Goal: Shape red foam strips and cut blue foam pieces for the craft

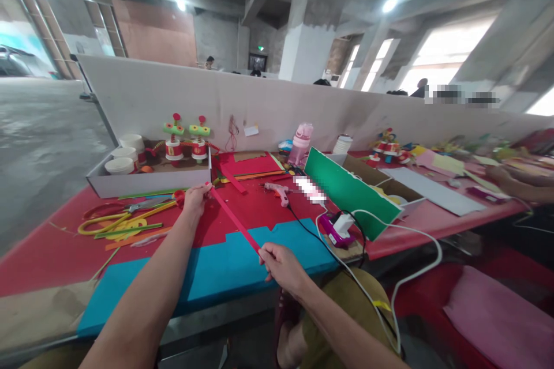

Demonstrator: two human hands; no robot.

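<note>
A long red paper strip (236, 220) is stretched between my two hands above the red and blue table covering. My left hand (197, 199) pinches its far end, near the corner of the white box. The near end is gripped by my right hand (273, 259), over the front edge of the blue sheet (208, 268). Beyond the strip, a pink glue gun (279, 192) lies on the red surface. Left of my left hand are scissors (104, 216) with yellow and red handles, among green, yellow and orange strips.
A white box (149, 184) holds paper cups and two cup figures at the back left. To the right are a purple power strip (337, 233) with cables, a green-sided box (350, 193), a pink bottle (300, 144), and another person's arm (519, 184).
</note>
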